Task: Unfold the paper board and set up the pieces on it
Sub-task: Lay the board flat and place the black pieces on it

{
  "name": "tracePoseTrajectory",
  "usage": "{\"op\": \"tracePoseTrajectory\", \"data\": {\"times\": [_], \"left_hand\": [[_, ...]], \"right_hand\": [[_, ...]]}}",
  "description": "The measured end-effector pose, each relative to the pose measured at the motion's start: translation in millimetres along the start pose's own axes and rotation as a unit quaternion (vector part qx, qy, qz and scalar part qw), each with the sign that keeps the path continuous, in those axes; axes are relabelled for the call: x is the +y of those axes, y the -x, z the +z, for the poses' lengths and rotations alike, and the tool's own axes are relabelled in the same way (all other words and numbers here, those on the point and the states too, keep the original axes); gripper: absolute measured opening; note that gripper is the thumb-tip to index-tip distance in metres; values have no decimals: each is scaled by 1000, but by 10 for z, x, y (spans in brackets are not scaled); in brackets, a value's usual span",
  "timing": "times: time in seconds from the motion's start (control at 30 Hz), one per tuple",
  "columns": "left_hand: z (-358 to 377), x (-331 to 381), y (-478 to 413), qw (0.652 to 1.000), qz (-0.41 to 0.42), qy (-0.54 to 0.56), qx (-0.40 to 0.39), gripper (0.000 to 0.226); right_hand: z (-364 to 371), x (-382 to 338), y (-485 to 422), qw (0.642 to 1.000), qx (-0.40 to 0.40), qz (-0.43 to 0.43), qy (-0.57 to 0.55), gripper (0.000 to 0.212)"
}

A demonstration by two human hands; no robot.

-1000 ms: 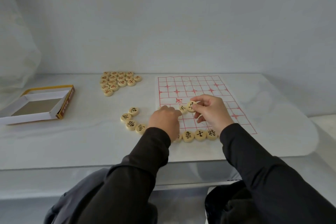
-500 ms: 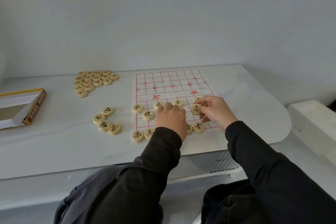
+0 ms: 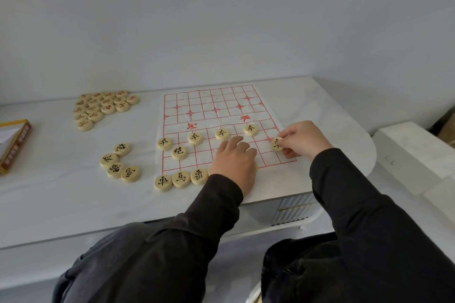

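The paper board [image 3: 211,108] with its red grid lies unfolded on the white table [image 3: 61,192]. Several black-lettered wooden discs stand on its near half: a row of pawns [image 3: 195,138], a cannon [image 3: 179,152] and a near row [image 3: 181,179]. My right hand [image 3: 301,140] pinches one black-lettered disc [image 3: 277,144] at the board's right edge. My left hand [image 3: 235,162] rests on the board's near middle with fingers loosely bent; it hides part of the near row.
A cluster of black-lettered discs [image 3: 119,161] lies left of the board. Several red-lettered discs [image 3: 103,107] are heaped at the back left. An open yellow-edged box [image 3: 14,145] sits at the far left. A white block [image 3: 413,155] stands right of the table.
My right hand has carried the disc from the board's middle to its right edge. The camera has swung right, so the box has slid toward the left border.
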State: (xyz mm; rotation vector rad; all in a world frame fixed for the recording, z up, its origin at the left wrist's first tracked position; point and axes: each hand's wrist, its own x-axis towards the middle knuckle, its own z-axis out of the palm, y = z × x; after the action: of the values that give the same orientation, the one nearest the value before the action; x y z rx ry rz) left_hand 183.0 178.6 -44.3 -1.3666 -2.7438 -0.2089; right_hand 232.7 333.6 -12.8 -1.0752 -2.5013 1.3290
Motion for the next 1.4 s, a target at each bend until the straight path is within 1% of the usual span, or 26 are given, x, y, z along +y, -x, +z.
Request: {"op": "tracePoseTrajectory", "data": {"times": [0.13, 0.2, 0.3, 0.5, 0.63, 0.8, 0.93, 1.1, 1.23, 1.4], "left_hand": [[22, 49, 8, 999, 40, 14, 10, 41], [20, 58, 20, 998, 53, 23, 25, 40], [5, 70, 33, 996, 56, 44, 50, 38], [3, 68, 43, 995, 55, 55, 66, 35], [-6, 68, 46, 996, 55, 44, 45, 39], [-14, 50, 48, 997, 54, 41, 38, 40], [-32, 62, 61, 997, 53, 48, 37, 40], [-50, 53, 64, 997, 40, 55, 32, 40], [-67, 21, 62, 997, 12, 58, 40, 39], [-87, -121, 68, 997, -32, 55, 44, 39]], "right_hand": [[-108, 106, -28, 999, 21, 44, 21, 13], [-156, 153, -26, 997, 22, 54, 58, 16], [-186, 206, -27, 992, 28, 53, 111, 23], [-182, 225, -31, 988, 17, 66, 139, 20], [-154, 253, -52, 985, 33, 72, 150, 19], [-151, 241, -18, 981, 47, 71, 172, 19], [-166, 190, 77, 979, 61, 53, 187, 20], [-109, 33, 233, 968, 108, 5, 225, 22], [43, -137, 297, 964, 111, -42, 238, 26], [242, -316, 270, 962, 111, -72, 240, 26]]}}
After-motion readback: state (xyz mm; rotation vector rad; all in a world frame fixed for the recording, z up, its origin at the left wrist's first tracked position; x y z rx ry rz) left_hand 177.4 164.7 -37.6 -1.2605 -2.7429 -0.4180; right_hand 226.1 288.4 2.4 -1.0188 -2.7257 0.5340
